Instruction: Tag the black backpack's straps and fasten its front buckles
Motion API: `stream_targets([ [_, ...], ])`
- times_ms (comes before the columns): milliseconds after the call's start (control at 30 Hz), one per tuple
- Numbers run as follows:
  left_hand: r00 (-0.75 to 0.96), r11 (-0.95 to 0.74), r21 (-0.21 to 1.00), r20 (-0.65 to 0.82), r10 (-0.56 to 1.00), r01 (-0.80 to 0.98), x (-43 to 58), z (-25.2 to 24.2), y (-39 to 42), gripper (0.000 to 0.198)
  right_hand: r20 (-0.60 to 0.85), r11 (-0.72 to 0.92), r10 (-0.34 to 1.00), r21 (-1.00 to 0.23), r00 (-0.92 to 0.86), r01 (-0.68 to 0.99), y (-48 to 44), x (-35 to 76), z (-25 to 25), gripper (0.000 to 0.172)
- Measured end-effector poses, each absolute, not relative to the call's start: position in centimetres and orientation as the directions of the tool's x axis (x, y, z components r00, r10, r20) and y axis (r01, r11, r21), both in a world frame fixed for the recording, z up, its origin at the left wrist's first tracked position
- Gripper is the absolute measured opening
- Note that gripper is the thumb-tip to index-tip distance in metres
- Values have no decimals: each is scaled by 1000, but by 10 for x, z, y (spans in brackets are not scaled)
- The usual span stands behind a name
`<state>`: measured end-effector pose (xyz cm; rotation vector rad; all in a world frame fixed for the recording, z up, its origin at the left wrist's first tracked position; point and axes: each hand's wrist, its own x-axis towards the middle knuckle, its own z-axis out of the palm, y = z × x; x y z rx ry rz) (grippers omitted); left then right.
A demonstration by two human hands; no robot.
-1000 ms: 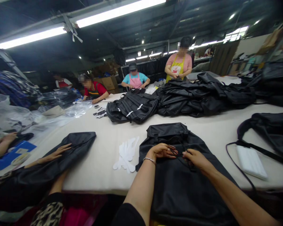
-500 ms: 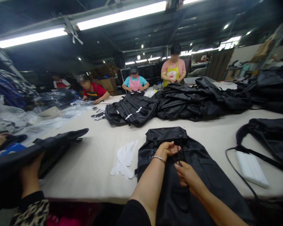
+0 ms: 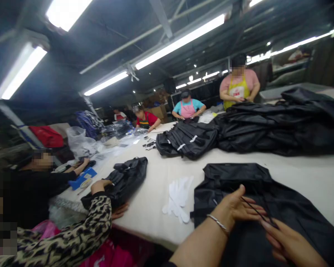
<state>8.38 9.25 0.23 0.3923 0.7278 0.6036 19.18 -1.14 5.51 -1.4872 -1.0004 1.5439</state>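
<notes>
left hand (image 3: 233,209): grip was open beside black drawstring (image 3: 258,212) | right hand (image 3: 288,243): grip possibly closed on it, unclear | black backpack (image 3: 239,176) lay beneath, on table (image 3: 303,178)

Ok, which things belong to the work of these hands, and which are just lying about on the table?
In use: left hand, right hand, thin black cord, flat black fabric backpack.
Lying about: white glove-shaped pieces, piled black fabric backpacks.

Both bare hands are down low, fingers kinda loose and angled toward each other: left hand (image 3: 233,209) near bottom center, right hand (image 3: 288,243) crammed into the lower right corner.
</notes>
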Motion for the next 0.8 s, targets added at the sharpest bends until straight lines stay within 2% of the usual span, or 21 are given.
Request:
stream_targets([
  [100, 637, 791, 545, -511, 577, -279, 75, 23, 39, 51, -382, -388, 922, -915, -68, -116, -17, 184, 62, 35],
  [167, 643, 784, 575, -514, 568, -233, 73, 28, 20, 38, -424, -432, 902, -895, -88, -114, -20, 180, 64, 44],
  [233, 545, 724, 636, -519, 658, -269, 77, 29, 11, 28, -465, -472, 882, -872, -76, -129, -25, 180, 63, 60],
  [300, 419, 640, 680, -496, 760, -357, 80, 28, 9, 23, -500, -500, 865, -847, -45, -184, -32, 183, 58, 67],
  [367, 364, 584, 693, -460, 810, -423, 82, 29, 11, 26, -556, -539, 831, -802, -11, -257, -41, 188, 53, 58],
  [467, 344, 540, 700, -419, 840, -467, 82, 31, 12, 30, -603, -586, 796, -749, -49, -310, -53, 193, 48, 28],
  [533, 384, 570, 657, -424, 821, -494, 82, 31, 9, 33, -588, -595, 800, -748, -120, -296, -58, 192, 47, 18],
  [667, 656, 813, 439, -490, 574, -383, 81, 26, -1, 42, -542, -564, 826, -792, -156, -234, -66, 188, 50, 24],
  [733, 663, 837, 392, -514, 544, -382, 82, 24, -4, 40, -540, -560, 828, -805, -152, -196, -69, 186, 50, 27],
  [800, 585, 793, 414, -535, 610, -448, 85, 23, -1, 36, -558, -576, 817, -800, -144, -167, -71, 184, 49, 28],
])
